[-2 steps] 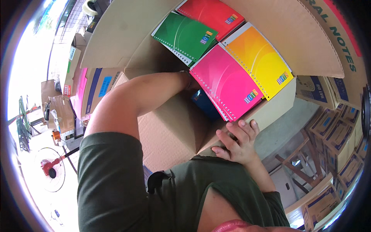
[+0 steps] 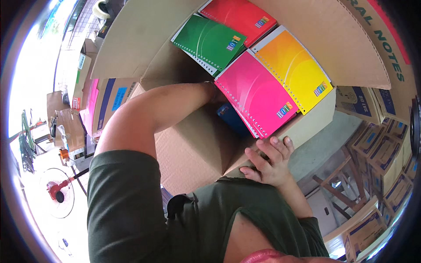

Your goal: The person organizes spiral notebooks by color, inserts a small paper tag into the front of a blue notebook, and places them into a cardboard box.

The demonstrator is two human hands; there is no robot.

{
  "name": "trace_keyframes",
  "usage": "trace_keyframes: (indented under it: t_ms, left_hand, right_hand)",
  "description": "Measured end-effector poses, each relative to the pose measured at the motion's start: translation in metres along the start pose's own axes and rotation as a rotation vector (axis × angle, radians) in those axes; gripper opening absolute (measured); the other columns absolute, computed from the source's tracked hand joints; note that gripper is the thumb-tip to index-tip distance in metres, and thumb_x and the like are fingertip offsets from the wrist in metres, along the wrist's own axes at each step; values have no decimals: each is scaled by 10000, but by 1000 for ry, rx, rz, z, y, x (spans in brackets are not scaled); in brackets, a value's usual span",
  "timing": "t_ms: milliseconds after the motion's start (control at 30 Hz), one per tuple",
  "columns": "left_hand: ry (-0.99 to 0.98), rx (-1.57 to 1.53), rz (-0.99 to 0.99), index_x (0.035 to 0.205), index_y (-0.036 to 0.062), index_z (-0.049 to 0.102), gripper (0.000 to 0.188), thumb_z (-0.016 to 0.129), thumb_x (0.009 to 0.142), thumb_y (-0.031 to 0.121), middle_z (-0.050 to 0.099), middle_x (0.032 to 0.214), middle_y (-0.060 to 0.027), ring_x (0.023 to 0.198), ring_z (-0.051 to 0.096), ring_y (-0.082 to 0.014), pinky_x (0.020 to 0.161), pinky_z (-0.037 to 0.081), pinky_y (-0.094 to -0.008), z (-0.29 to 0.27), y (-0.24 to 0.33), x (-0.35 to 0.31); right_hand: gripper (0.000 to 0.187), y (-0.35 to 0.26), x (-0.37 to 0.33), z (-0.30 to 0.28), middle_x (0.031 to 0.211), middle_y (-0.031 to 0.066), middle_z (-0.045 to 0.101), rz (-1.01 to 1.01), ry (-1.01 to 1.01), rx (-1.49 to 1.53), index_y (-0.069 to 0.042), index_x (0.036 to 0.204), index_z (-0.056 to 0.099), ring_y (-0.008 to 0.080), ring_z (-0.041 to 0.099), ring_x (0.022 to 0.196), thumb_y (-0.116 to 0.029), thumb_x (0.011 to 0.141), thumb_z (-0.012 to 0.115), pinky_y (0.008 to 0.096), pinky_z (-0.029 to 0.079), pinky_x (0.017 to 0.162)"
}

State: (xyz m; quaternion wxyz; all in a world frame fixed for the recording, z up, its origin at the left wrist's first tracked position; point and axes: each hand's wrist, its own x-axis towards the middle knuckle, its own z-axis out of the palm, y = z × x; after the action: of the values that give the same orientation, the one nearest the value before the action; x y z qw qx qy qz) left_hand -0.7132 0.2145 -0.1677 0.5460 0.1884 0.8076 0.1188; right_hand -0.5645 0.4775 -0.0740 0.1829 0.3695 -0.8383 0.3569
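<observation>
Reaching into a cardboard box [image 2: 188, 151]

Head view. Nothing had clearly shifted since the preceding frame, so the handling stood at the same point. Just above the frame's centre, the left hand [image 2: 217, 94] lay mostly hidden beside the pink notebooks [image 2: 256, 93] inside the box; its grip could not be told. Below and rightward, the right hand [image 2: 271, 161] hung loosely spread at the box's edge, apparently gripping nothing.
</observation>
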Motion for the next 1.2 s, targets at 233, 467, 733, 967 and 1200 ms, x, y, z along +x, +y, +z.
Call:
trace_keyframes:
  t_ms: [233,467,733,967,1200]
  left_hand:
    - [-20,-10,3,1304,38,585,561,747,831,293,638,1265,-164,1169,600,-303,1035,452,-425,6,0,3]
    - [-33,-37,13,1307,38,582,567,750,827,287,637,1268,-163,1171,600,-302,1037,452,-425,4,-1,5]
    - [-46,-85,11,1311,39,579,574,754,822,282,636,1272,-161,1174,599,-301,1039,451,-426,3,-6,2]
    - [-64,-291,-14,1315,39,577,580,757,817,277,634,1276,-160,1176,598,-300,1041,451,-426,-19,-32,-23]
    - [-7,-409,-100,1318,39,575,586,760,813,271,633,1279,-158,1178,597,-299,1042,450,-427,-54,-50,-55]
  right_hand:
    - [437,1,-1,1,1337,6,523,-5,3,-1,-278,1190,667,230,320,1411,-578,877,611,500,158,1185]
    - [459,1,-2,2,1335,3,521,3,-9,-5,-280,1215,652,226,315,1412,-581,872,616,502,153,1186]
    - [455,0,0,1,1325,6,526,-1,3,3,-279,1210,653,226,312,1412,-581,872,617,499,152,1186]
    - [446,0,-2,0,1319,14,539,4,-3,2,-268,1180,673,229,327,1404,-580,866,624,495,159,1184]
    - [429,0,0,-2,1305,24,554,26,-4,3,-265,1159,684,232,359,1387,-567,858,639,489,163,1187]
